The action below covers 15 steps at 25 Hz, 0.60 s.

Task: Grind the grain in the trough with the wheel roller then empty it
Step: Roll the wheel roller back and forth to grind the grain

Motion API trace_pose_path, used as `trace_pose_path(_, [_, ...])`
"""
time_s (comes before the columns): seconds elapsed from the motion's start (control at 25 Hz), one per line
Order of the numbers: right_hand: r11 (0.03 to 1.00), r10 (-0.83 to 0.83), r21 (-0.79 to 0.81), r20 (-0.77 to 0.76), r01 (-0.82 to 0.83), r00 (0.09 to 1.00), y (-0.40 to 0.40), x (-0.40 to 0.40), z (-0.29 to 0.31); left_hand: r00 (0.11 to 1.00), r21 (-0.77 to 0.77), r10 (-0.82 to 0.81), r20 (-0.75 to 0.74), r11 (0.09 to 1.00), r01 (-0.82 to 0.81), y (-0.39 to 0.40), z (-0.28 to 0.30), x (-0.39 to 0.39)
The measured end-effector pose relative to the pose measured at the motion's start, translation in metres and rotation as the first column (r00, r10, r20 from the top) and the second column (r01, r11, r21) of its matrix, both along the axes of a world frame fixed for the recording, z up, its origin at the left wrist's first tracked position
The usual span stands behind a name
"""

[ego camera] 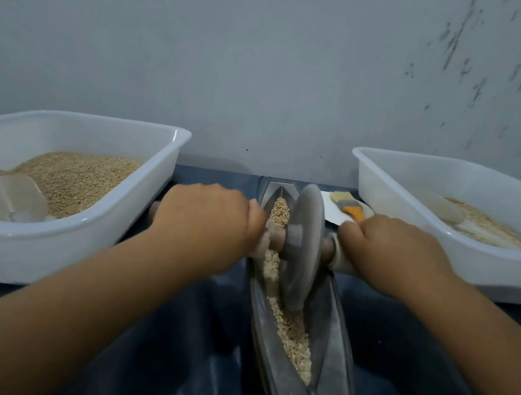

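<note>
A long grey metal trough (pixel 333 360) lies lengthwise in front of me on the dark blue cloth, with tan grain (pixel 292 337) along its groove. The grey wheel roller (pixel 302 250) stands upright in the groove, toward the far half. Its wooden axle sticks out to both sides. My left hand (pixel 205 219) grips the left handle of the axle. My right hand (pixel 392 252) grips the right handle, where a pale wrapping shows under the fingers. Grain lies both beyond and nearer than the wheel.
A white tub (pixel 45 246) on the left holds whole grain and a clear scoop (pixel 13 197). Another white tub (pixel 517 274) on the right holds a thin layer of grain and a scoop. A small brush (pixel 348 206) with an orange ferrule lies on a white card behind the trough. A wall rises close behind.
</note>
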State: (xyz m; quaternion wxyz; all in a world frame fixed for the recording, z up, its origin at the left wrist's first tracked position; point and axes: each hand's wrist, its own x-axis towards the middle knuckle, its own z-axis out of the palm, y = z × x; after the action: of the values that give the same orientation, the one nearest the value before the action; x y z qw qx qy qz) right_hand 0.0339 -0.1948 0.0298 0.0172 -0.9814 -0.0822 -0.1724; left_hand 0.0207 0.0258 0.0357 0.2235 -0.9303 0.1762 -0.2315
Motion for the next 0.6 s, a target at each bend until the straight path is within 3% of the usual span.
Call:
trace_pose_path(0.12, [0.999, 0.052, -0.002, 0.068, -0.052, 0.996, -0.014, -0.028, -0.006, 0.996, -0.331, -0.089, 0.021, 0.939, 0.091, 0.006, -0.008, -0.032])
trace_pose_path(0.16, [1.0, 0.022, 0.018, 0.065, -0.023, 0.998, -0.015, -0.03, -0.005, 0.996, -0.325, -0.087, 0.019, 0.942, 0.088, 0.007, -0.008, -0.032])
trace_pose_path(0.24, [1.0, -0.018, 0.012, 0.052, 0.017, 0.998, -0.01, -0.013, -0.004, 0.99, -0.117, -0.135, 0.03, 0.983, 0.138, 0.009, -0.012, -0.019])
trace_pose_path(0.32, [0.997, -0.07, 0.025, 0.038, 0.069, 0.997, 0.0, 0.018, 0.001, 0.998, -0.004, 0.041, 0.044, 0.999, -0.041, 0.007, -0.016, 0.009])
trace_pose_path(0.44, [0.982, -0.107, 0.165, 0.079, 0.092, 0.991, 0.015, 0.049, 0.006, 0.992, -0.048, 0.128, -0.018, 0.991, -0.129, 0.003, -0.006, 0.04])
trace_pose_path(0.6, [0.998, -0.058, 0.03, 0.069, 0.056, 0.996, 0.009, 0.036, 0.001, 0.996, -0.062, 0.062, -0.061, 0.996, -0.066, 0.004, -0.007, 0.028])
